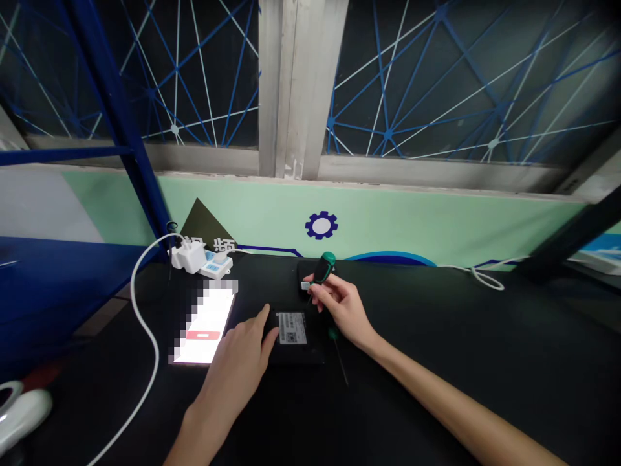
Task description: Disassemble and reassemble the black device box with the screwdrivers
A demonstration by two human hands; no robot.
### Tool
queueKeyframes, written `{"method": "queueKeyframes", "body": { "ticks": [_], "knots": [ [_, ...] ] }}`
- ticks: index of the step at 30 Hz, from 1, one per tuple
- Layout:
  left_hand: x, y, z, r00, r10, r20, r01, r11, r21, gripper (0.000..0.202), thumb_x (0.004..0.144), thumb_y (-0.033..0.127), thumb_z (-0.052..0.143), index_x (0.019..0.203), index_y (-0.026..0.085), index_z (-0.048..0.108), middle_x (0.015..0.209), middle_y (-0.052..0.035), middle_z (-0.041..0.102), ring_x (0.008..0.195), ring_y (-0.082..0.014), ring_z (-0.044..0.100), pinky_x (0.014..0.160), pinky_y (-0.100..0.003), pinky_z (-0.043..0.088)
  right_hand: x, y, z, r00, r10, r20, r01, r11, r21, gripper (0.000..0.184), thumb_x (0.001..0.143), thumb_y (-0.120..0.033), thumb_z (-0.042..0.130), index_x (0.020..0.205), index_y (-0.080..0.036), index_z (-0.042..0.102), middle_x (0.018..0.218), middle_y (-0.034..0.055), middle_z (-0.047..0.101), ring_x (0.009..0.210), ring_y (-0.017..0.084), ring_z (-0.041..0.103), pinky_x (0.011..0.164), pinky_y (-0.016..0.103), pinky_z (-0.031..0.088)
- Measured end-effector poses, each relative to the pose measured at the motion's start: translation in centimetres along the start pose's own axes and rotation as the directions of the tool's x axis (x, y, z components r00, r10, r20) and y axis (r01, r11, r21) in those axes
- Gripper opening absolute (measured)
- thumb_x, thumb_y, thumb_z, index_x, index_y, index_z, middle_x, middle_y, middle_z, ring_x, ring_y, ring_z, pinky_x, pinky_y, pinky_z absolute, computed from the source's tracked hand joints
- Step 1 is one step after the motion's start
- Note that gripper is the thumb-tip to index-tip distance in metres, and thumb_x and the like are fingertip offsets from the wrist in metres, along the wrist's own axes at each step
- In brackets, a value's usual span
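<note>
A flat black device point(310, 355) lies on the table with a white printed label point(292, 328) facing up. My left hand point(245, 343) holds it at its left side, index finger stretched to the far left corner and thumb beside the label. In my right hand point(342, 304) is a screwdriver point(325, 265) with a green and black handle, pinched upright and slightly tilted. Its shaft points down toward the device's far right corner; the tip's contact is unclear. A second screwdriver point(341, 359), green-handled, lies right of the device. Behind my right fingers sits another black object point(303, 268), partly hidden.
Left of my left hand lies a bright-screened tablet or phone point(206, 323), partly pixelated. A white power strip point(216, 264) with a plugged-in adapter stands behind it. Its white cable point(154, 343) curves along the left. A white rounded object point(24, 417) is at the left edge.
</note>
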State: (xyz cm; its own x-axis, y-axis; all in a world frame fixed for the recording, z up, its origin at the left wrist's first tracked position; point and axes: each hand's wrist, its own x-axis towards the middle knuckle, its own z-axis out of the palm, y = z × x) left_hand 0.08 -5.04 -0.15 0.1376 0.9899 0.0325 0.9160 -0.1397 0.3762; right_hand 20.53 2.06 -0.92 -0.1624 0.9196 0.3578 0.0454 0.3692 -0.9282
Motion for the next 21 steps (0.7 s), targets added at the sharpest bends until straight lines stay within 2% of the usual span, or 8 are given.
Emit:
{"method": "queueKeyframes", "body": {
  "ticks": [5,9,14,17,21],
  "knots": [
    [-0.1,0.0,0.1,1.0,0.003,-0.005,-0.003,1.0,-0.002,0.051,0.103,0.035,0.043,0.15,0.014,0.044,0.126,-0.0152,0.07,0.112,-0.0316,0.068,0.081,-0.037,0.054,0.1,0.2,0.1,0.999,0.027,0.031,-0.03,0.993,0.111,0.033,0.083,-0.048,0.072,0.097,-0.018,0.066,0.074,0.0019,0.064,0.062,0.013,0.058,0.055,0.025,0.048],
    [-0.1,0.0,0.2,1.0,0.009,-0.016,-0.009,1.0,-0.005,0.051,0.103,0.036,0.042,0.15,0.015,0.044,0.124,-0.0146,0.071,0.109,-0.0307,0.069,0.079,-0.036,0.054,0.0,-0.1,0.3,0.999,0.007,0.041,-0.013,0.99,0.137,0.032,0.085,-0.049,0.071,0.086,-0.02,0.057,0.075,0.0024,0.068,0.059,0.013,0.058,0.055,0.025,0.048],
    [-0.2,0.0,0.2,1.0,0.012,-0.015,-0.012,1.0,-0.001,0.05,0.104,0.035,0.041,0.149,0.015,0.044,0.123,-0.0142,0.071,0.108,-0.0313,0.069,0.081,-0.038,0.055,-0.4,-0.3,0.5,0.997,0.002,0.077,-0.013,0.99,0.14,0.035,0.089,-0.054,0.065,0.088,-0.019,0.059,0.075,0.0022,0.067,0.057,0.012,0.056,0.057,0.026,0.05],
    [-0.2,0.0,0.2,1.0,0.013,-0.009,-0.013,1.0,-0.008,0.05,0.104,0.035,0.04,0.15,0.015,0.043,0.123,-0.014,0.071,0.108,-0.0314,0.069,0.081,-0.038,0.055,-0.6,0.1,0.6,0.998,0.03,0.054,-0.038,0.987,0.156,0.035,0.08,-0.05,0.076,0.086,-0.02,0.058,0.072,-0.0007,0.064,0.057,0.011,0.057,0.056,0.025,0.05],
    [-0.2,-0.1,0.3,1.0,0.0,-0.009,0.0,1.0,0.006,0.05,0.104,0.036,0.04,0.15,0.015,0.043,0.125,-0.0141,0.07,0.11,-0.0317,0.068,0.084,-0.039,0.054,-0.5,0.7,0.4,0.997,0.081,0.009,-0.081,0.985,0.15,0.043,0.065,-0.043,0.089,0.071,-0.021,0.052,0.063,-0.0022,0.066,0.055,0.013,0.06,0.054,0.025,0.051]
  ]
}}
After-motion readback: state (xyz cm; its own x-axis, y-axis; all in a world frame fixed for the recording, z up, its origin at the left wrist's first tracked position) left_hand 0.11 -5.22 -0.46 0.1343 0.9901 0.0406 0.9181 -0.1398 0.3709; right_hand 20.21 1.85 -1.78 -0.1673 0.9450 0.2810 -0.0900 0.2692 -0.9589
